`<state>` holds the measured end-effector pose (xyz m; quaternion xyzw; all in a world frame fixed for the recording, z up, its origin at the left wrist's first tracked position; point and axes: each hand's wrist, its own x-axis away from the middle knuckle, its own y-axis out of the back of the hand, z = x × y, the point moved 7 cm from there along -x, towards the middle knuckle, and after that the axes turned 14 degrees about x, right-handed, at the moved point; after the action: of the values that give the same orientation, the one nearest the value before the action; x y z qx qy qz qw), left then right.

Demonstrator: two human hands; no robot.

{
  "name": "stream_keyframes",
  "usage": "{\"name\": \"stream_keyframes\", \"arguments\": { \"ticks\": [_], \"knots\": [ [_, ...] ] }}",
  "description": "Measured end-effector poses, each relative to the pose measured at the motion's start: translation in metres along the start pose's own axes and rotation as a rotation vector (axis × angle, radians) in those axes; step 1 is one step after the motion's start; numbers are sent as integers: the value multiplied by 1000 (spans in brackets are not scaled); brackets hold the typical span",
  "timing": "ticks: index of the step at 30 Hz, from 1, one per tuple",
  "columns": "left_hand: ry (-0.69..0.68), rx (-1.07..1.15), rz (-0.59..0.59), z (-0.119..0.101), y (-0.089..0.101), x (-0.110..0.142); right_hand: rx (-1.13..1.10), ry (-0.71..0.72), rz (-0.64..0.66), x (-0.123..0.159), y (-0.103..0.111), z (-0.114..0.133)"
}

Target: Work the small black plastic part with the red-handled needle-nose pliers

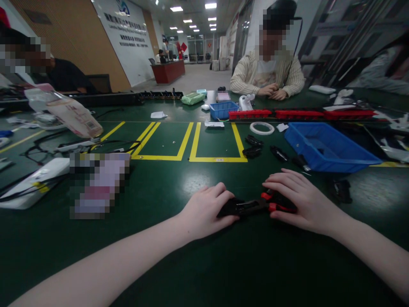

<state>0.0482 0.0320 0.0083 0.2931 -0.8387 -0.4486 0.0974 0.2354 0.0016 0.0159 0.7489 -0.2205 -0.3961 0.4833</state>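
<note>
Left of pliers, left fingers grip black part, partly covered; right fingers wrap red handles, ends hidden.

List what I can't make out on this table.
All in the head view:
Left end of the black part: hidden by the left hand.
Handle ends of the red-handled pliers: covered by the right hand.
Where the pliers' jaws meet the part: dark on dark.
Surface of the pixelated item: masked by pixelation.

Office used as workshop — reception desk | lettered wall | tape-marked worktable
</note>
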Motion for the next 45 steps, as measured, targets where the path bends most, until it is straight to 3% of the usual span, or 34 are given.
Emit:
{"name": "stream_keyframes", "arguments": {
  "ticks": [5,10,15,23,34,38,40,45],
  "knots": [
    [-29,-43,-33,0,2,1,65,1,66,17,-7,-18],
    [-89,-57,-58,0,2,1,192,-45,22,43,-15,-43],
    [-82,-67,-68,0,3,0,128,-19,31,34,-15,-39],
    [-76,-43,-56,-1,4,0,208,77,-80,33,-3,-27],
    [-42,-25,-38,3,5,0,215,-18,-233,40,19,-28],
    [-33,-19,-40,4,6,-1,108,-161,-177,36,20,-28],
    [-33,-13,-45,5,6,-1,71,-313,-102,37,16,-34],
    [-31,46,-56,7,9,-3,-141,-457,63,41,1,-35]
  ]
}}
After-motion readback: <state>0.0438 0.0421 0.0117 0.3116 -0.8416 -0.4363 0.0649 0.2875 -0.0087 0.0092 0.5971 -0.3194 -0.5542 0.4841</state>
